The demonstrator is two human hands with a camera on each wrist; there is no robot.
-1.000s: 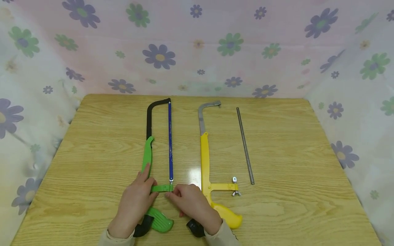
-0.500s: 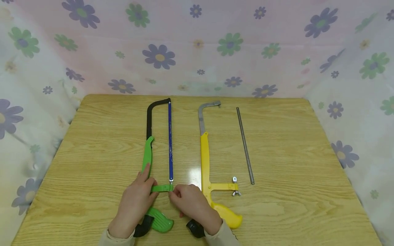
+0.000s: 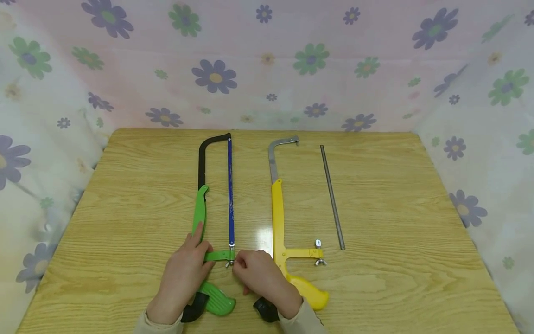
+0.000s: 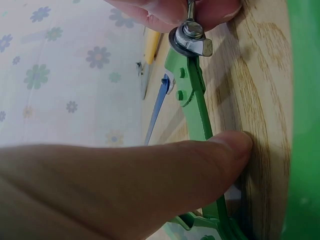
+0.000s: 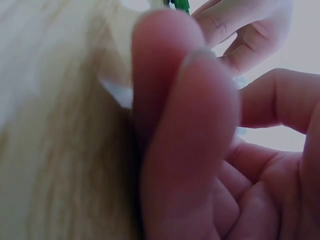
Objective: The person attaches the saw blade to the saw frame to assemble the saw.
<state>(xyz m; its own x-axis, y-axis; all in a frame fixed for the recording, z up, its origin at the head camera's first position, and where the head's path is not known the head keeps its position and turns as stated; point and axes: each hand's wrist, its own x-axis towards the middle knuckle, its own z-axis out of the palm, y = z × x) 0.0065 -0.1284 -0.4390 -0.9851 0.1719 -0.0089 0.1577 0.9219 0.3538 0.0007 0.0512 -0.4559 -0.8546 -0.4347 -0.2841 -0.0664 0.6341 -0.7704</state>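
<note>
Wing nut (image 4: pixel 192 33) is at the tip of the green hacksaw's (image 3: pixel 200 204) bracket, in line with the blue blade (image 3: pixel 231 195). My right hand (image 3: pixel 258 273) pinches one wing, looks like; should be light, hard, slick, so best held across the wings. My left hand (image 3: pixel 183 273) grips the frame, index straight along it; frame likely stiff. Yellow hacksaw (image 3: pixel 278 218) to the right, then loose grey blade (image 3: pixel 332 197).

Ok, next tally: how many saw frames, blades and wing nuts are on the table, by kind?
Saw frames: 2 (green frame, yellow frame)
Blades: 2 (blue blade, grey blade)
Wing nuts: 2 (green frame's wing nut, yellow frame's wing nut)
Total: 6
</note>
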